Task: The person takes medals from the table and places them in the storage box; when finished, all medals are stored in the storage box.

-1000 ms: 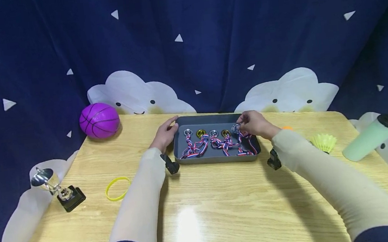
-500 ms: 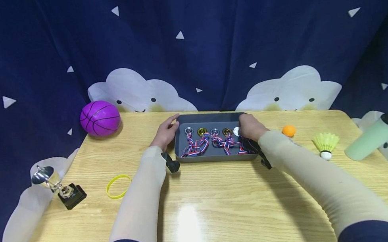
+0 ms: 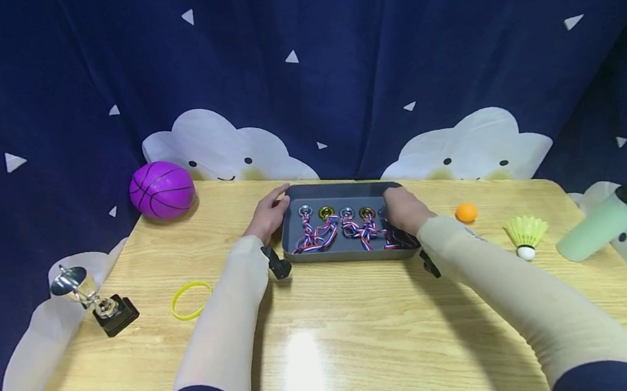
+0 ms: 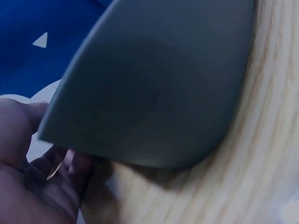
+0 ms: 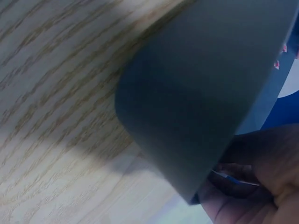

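A dark grey tray (image 3: 349, 256) rests on the wooden table, holding a row of silver and gold medals with red, white and blue ribbons. Leftmost is a silver medal (image 3: 305, 210), beside it a gold medal (image 3: 326, 213). My left hand (image 3: 268, 219) grips the tray's left end, thumb at the rim and fingers beneath it in the left wrist view. At the opposite end, my right hand (image 3: 406, 209) holds the rim between thumb and fingers and partly covers the rightmost medal. The tray wall (image 5: 187, 88) fills much of the right wrist view.
On the left are a purple basketball (image 3: 162, 190), a trophy cup (image 3: 93, 298) and a yellow wristband (image 3: 191, 301). To the right lie an orange ball (image 3: 466, 212), a yellow shuttlecock (image 3: 526, 236) and a green bottle (image 3: 601, 224). A blue curtain (image 3: 335, 77) hangs behind.
My right hand has let go of the rightmost silver medal and moved onto the tray's right rim. The left hand stays at the left end. The orange ball has come into full view.
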`<action>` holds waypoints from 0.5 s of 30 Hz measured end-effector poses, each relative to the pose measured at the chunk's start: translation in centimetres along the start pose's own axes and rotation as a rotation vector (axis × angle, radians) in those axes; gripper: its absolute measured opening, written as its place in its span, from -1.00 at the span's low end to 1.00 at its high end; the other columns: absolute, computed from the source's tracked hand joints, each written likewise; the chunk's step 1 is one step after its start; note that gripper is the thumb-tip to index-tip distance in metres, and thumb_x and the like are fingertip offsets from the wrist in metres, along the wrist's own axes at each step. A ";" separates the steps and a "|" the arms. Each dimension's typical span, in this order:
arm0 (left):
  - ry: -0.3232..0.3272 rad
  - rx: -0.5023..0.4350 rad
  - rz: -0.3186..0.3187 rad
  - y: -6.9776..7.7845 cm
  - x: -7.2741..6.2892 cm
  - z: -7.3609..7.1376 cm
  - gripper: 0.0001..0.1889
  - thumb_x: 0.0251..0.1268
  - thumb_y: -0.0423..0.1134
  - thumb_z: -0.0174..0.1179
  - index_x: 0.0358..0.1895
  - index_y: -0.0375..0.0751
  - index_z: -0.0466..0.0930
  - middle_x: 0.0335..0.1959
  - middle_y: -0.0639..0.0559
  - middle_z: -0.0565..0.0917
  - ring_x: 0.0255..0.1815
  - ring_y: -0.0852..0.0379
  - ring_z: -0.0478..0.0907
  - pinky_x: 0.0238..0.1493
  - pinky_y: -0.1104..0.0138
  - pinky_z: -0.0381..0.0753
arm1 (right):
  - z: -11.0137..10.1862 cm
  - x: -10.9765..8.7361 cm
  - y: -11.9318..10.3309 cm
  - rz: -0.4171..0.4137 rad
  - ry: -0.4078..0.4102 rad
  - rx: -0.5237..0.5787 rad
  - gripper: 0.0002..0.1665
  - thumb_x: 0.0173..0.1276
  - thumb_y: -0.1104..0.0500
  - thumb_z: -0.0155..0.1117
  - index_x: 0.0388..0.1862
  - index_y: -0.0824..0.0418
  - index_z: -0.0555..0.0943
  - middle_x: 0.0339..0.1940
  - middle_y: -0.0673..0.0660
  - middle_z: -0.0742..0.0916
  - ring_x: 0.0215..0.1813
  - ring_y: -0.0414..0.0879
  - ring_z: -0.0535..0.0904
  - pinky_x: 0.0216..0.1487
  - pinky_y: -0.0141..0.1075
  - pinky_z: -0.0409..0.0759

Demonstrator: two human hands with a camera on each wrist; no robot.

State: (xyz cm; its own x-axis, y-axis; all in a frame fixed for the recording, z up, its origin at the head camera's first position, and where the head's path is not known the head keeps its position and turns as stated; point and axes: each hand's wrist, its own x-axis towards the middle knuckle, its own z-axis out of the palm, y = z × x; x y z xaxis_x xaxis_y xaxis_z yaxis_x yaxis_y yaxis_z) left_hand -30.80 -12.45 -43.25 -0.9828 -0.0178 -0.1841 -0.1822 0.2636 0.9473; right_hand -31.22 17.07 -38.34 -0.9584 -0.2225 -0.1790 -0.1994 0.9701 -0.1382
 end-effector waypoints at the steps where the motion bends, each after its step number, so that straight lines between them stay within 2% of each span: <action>1: 0.004 0.002 0.003 0.1 0.0 0.1 -0.48 0.74 -0.13 -0.09 0.65 0.12 0.25 0.68 -0.15 0.25 0.67 -0.15 0.25 0.72 0.04 0.18 | -0.1 -0.1 0.0 -0.002 0.006 0.001 -0.78 0.42 0.39 0.07 -0.09 0.45 0.63 0.10 0.48 0.76 0.17 0.29 0.73 0.24 0.13 0.69; 6: 0.025 0.032 0.003 0.2 0.1 0.4 -0.49 0.74 -0.13 -0.08 0.63 0.13 0.28 0.69 -0.13 0.25 0.68 -0.13 0.23 0.72 0.05 0.18 | -0.3 -0.3 0.5 -0.021 0.021 0.005 -0.81 0.37 0.39 0.10 -0.14 0.46 0.61 0.02 0.49 0.76 0.10 0.31 0.74 0.15 0.14 0.71; 8: 0.030 0.059 0.004 0.3 0.0 0.5 -0.50 0.73 -0.14 -0.07 0.62 0.12 0.30 0.68 -0.13 0.26 0.67 -0.13 0.24 0.71 0.05 0.20 | -0.3 -0.3 0.7 -0.032 0.015 0.015 -0.86 0.37 0.38 0.14 -0.18 0.44 0.61 -0.06 0.45 0.77 0.01 0.25 0.74 0.10 0.11 0.71; 12: -0.001 0.195 0.029 0.9 0.0 0.5 -0.48 0.74 -0.15 -0.11 0.65 0.04 0.25 0.68 -0.16 0.26 0.64 -0.16 0.30 0.67 0.03 0.28 | -0.2 -0.3 1.6 -0.115 0.049 0.068 -0.89 0.41 0.34 0.20 -0.32 0.38 0.60 -0.33 0.26 0.72 -0.25 0.07 0.63 -0.07 0.00 0.68; 15: -0.012 0.346 0.081 1.7 0.2 0.4 -0.46 0.74 -0.10 -0.14 0.67 -0.02 0.19 0.65 -0.22 0.30 0.60 -0.24 0.35 0.63 -0.03 0.34 | -0.5 -0.3 2.4 -0.203 0.126 0.143 -0.84 0.48 0.30 0.20 -0.28 0.40 0.63 -0.36 0.25 0.70 -0.26 0.08 0.59 -0.07 0.01 0.63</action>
State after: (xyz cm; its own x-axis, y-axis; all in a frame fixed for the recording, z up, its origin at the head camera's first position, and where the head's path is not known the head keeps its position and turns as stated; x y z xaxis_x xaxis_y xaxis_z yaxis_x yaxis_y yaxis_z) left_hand -31.25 -11.64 -41.78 -0.9928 0.0270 -0.1168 -0.0802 0.5748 0.8144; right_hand -31.52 19.46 -38.14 -0.9214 -0.3885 -0.0117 -0.3679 0.8813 -0.2967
